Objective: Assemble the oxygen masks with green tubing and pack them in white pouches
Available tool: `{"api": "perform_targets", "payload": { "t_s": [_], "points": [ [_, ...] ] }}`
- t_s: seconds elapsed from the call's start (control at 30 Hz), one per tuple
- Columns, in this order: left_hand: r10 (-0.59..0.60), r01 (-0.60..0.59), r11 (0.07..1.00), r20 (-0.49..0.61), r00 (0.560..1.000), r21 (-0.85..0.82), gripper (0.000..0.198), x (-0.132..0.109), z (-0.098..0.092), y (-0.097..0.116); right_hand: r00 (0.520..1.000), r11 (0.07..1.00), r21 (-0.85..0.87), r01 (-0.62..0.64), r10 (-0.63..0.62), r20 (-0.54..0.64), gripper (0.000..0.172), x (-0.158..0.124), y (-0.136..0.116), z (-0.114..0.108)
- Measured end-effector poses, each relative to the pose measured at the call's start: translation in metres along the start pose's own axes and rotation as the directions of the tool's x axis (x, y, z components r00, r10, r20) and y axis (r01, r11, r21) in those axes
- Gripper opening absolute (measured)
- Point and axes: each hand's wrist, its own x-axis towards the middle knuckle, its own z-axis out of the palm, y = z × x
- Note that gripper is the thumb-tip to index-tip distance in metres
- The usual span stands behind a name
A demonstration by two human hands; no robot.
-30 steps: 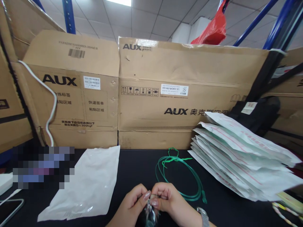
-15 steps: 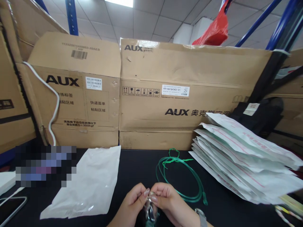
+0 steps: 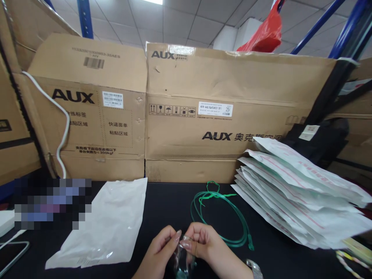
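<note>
Near the bottom centre, my left hand [image 3: 162, 250] and my right hand [image 3: 203, 244] pinch the top of a small clear plastic piece [image 3: 184, 257] with a greenish lower part. Thumbs and forefingers of both hands are close together on it, and its lower end runs out of the frame. A coiled green tube [image 3: 236, 211] with an end fitting lies on the black table just beyond my right hand. To the left of my hands lies a flat white pouch [image 3: 110, 221].
At the right stands a pile of several white packets [image 3: 296, 193]. Large cardboard boxes [image 3: 180, 135] wall off the back. A phone [image 3: 13, 255] and a white cable [image 3: 65, 135] are at the left. A red bag [image 3: 263, 35] hangs above.
The view has shifted slightly. Both hands still pinch the clear piece, with the left fingertips a little further from the right ones.
</note>
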Motion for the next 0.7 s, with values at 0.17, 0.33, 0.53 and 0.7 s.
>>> {"api": "perform_targets", "payload": {
  "t_s": [0.17,0.33,0.53,0.7],
  "points": [
    [-0.016,0.018,0.999,0.051,0.999,-0.034,0.04,-0.0007,0.0017,0.0051,1.0,1.0,0.018,0.009,-0.009,0.024,0.025,-0.0014,-0.0014,-0.0014],
    [-0.02,0.03,0.985,0.061,0.998,-0.171,0.037,0.0004,0.0006,0.0046,0.995,0.983,0.184,0.001,-0.02,0.102,0.034,-0.0002,-0.0046,-0.0021],
    [-0.07,0.063,0.958,-0.016,0.997,-0.279,0.035,0.0018,-0.0015,0.0013,0.996,0.969,0.245,-0.001,-0.02,0.082,0.02,-0.0008,-0.0067,-0.0034],
    [-0.019,0.024,0.986,0.035,0.999,-0.166,0.033,0.0033,-0.0047,-0.0018,0.999,0.985,0.173,-0.017,0.011,0.038,0.019,-0.0021,-0.0048,-0.0033]
  ]
}}
